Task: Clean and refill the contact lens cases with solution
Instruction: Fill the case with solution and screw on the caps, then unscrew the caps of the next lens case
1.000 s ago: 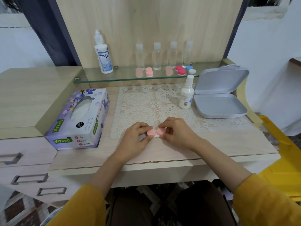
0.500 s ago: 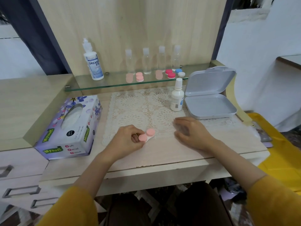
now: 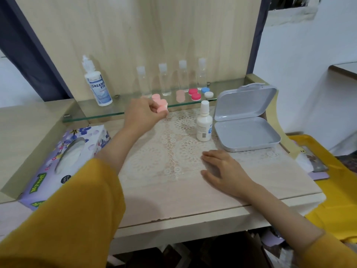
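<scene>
left hand [image 3: 142, 116] is up at the back of the worktop [image 3: 193, 202], fingers curled in and pinching a pink contact lens case [image 3: 161, 107] at the fingertips. the case is off the surface, over the far edge of the lace mat [image 3: 173, 144] and right at the front edge of the glass shelf [image 3: 92, 111]. can't tell from here whether its caps are screwed on tight, it's a bit blurry. right hand [image 3: 222, 169] is just lying palm down on the near right part of the mat, fingers straight and a little spread, holding nothing. on the shelf there's the big dream eye solution bottle [image 3: 97, 88] standing at the left, then four small clear bottles [image 3: 164, 80] in a row against the back panel. in front of those sit more lens cases: a pale pink one [image 3: 180, 95], a red-pink one [image 3: 194, 94] and a blue and white one [image 3: 206, 92], all close together. down on the mat a small white bottle [image 3: 204, 122] stands upright, capped, just beside an open grey tin [image 3: 245, 132] with its lid tipped back. the mysoft tissue box [image 3: 63, 161] sits off to the left, by my left forearm.
</scene>
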{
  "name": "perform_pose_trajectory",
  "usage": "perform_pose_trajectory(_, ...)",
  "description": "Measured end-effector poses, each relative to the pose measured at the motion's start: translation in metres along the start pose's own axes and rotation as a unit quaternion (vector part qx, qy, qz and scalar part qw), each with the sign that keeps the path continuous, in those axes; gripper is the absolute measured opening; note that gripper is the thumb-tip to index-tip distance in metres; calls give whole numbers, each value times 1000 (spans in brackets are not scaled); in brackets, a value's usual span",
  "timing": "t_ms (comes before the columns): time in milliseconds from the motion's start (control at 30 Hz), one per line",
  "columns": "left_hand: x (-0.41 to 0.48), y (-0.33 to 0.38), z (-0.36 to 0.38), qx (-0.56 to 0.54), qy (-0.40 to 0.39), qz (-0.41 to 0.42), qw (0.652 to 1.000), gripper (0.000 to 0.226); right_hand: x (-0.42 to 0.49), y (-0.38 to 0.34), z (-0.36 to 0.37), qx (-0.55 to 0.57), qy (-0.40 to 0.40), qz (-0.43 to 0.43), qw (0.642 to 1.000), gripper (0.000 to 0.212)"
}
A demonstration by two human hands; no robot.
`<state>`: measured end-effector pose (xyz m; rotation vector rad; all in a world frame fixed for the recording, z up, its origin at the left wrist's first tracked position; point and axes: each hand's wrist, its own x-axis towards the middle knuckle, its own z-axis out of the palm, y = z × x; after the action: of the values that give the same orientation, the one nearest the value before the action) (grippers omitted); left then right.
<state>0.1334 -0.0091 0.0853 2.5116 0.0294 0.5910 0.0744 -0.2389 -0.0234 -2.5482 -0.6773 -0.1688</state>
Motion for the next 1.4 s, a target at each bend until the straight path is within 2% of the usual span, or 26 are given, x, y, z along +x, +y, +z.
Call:
perform_pose_trajectory(233, 48, 15, 5, 92, -22, -8, 996, 24, 1, 4, 4, 3, 16, -11, 1000, 53)
perform_pose_trajectory(600, 63, 20, 21, 171, -46, 7, 984, 25, 2, 7, 9, 7, 26, -12, 1000, 48)
perform_pose_trajectory(1000, 67, 12, 28, 176, -64, 22, 982, 13, 2, 6, 8, 1, 23, -11, 1000, 54)
perform_pose_trajectory(1033, 66, 13, 26, 168, -60, 26, 984, 19, 2, 6, 8, 2, 22, -10, 1000, 54)
perform_pose_trajectory(1100, 66, 15, 23, 152, -44, 42, 986, 31, 2, 6, 8, 3, 21, -8, 1000, 55)
perform_pose_trajectory(1200, 68, 18, 21, 117, -38, 92, 988, 32, 2, 6, 8, 3, 21, -8, 1000, 55)
perform_pose_trajectory(1267, 70, 20, 23, 104, -59, 128, 984, 34, 2, 5, 8, 1, 20, -7, 1000, 54)
perform_pose_trajectory(1400, 77, 19, 29, 145, -102, 164, 971, 40, 2, 4, 7, 3, 18, -4, 1000, 56)
